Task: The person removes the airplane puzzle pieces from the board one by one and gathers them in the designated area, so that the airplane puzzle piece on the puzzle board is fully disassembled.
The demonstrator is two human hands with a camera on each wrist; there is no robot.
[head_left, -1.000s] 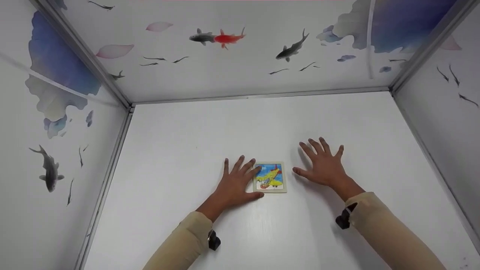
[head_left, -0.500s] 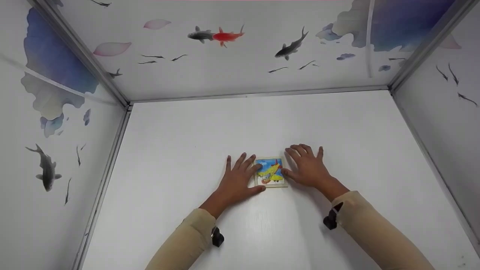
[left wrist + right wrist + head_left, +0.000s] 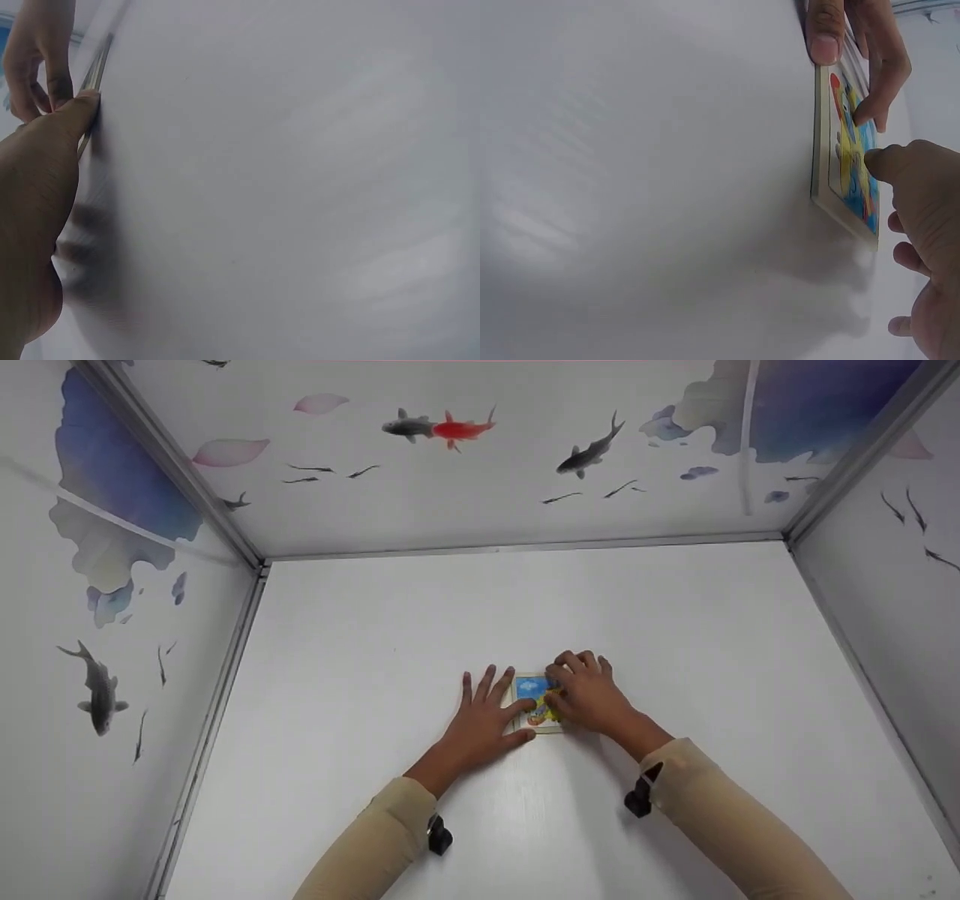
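Note:
A small square jigsaw puzzle (image 3: 531, 688) in a pale wooden frame lies flat on the white table, showing a yellow aeroplane on blue sky. My left hand (image 3: 480, 731) rests at its left side, fingers spread, thumb on the near edge of the frame and index finger over the picture. From the right, my right hand (image 3: 596, 701) arches over the puzzle, its bent fingers covering the right part. In the right wrist view the right thumb (image 3: 881, 161) touches the picture (image 3: 855, 150), and the left thumb (image 3: 825, 46) sits at the frame's edge.
White panels printed with fish and petals (image 3: 232, 452) enclose the white table (image 3: 390, 600) at the back and both sides. Metal rails (image 3: 525, 545) run along their joints. A small black device (image 3: 637, 797) is strapped at each beige sleeve cuff.
My right hand has moved left from beside the puzzle to over its right part, its fingers bending. The left hand stays at the left side, its index finger slightly farther onto the picture.

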